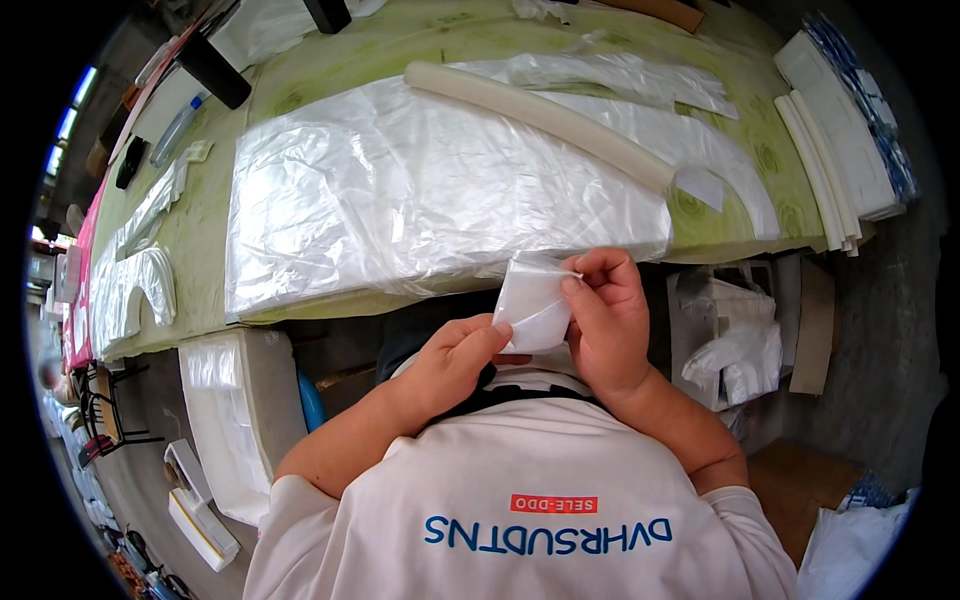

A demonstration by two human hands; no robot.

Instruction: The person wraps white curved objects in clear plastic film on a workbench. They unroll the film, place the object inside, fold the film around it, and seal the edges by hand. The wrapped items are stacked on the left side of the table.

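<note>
A small folded piece of thin white plastic film point(536, 296) is held up between my hands, just in front of the table's near edge. My left hand point(452, 362) pinches its lower left corner between thumb and fingers. On the other side, the thumb and fingers of my right hand point(610, 322) grip its upper right edge. Beyond my hands lies a wide stack of shiny clear plastic sheets point(330, 200), reaching to the table's edge. A long pale tube point(540, 122) rests slantwise across the sheets.
Green patterned cloth point(712, 222) covers the table. White rolls point(815, 170) lie at its right end; a bottle point(177, 130) stands far left. Beneath are a white container point(222, 405) on the left and a bin point(690, 375) with crumpled plastic on the right.
</note>
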